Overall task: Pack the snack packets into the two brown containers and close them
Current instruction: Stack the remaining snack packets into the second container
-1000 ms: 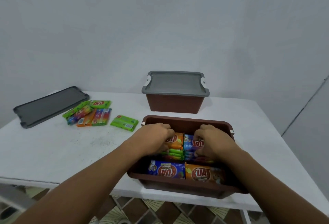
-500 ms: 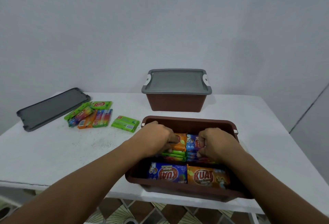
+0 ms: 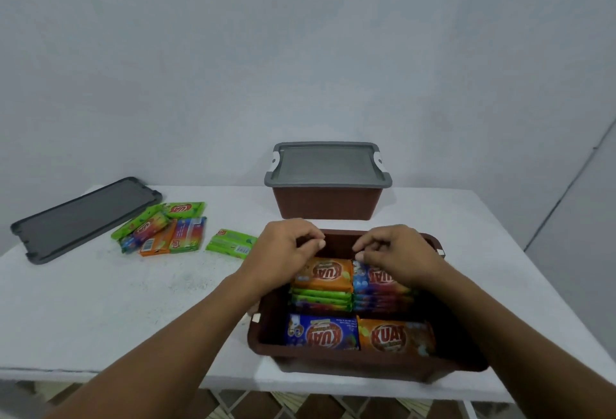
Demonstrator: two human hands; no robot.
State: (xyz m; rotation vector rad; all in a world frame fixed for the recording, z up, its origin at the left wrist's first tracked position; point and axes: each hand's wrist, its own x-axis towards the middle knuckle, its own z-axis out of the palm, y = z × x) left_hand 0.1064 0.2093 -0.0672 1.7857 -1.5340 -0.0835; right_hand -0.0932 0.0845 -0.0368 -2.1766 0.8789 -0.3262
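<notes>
Fingers (image 3: pixel 311 245), head view: left hand (image 3: pixel 283 253) and right hand (image 3: pixel 396 252) both curled, nothing visibly gripped, poised over far half of open brown container (image 3: pixel 350 365); probably squaring stacks so lid seats flat. Orange snack packet (image 3: pixel 321 273) just beneath left fingertips, blue snack packet (image 3: pixel 375 278) beneath right; contact unclear. Loose snack packets (image 3: pixel 163 228) lie left on table (image 3: pixel 100 302), near grey lid (image 3: pixel 80 218). Lidded brown container (image 3: pixel 328 200) stands far.

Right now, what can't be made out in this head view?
Head view:
Contents of the closed container: hidden by its grey lid.
Lower packets in the open container: covered by those above.
Whether left hand or right hand pinches anything: fingers curl underneath.
Small print on loose packets: blurred.
</notes>
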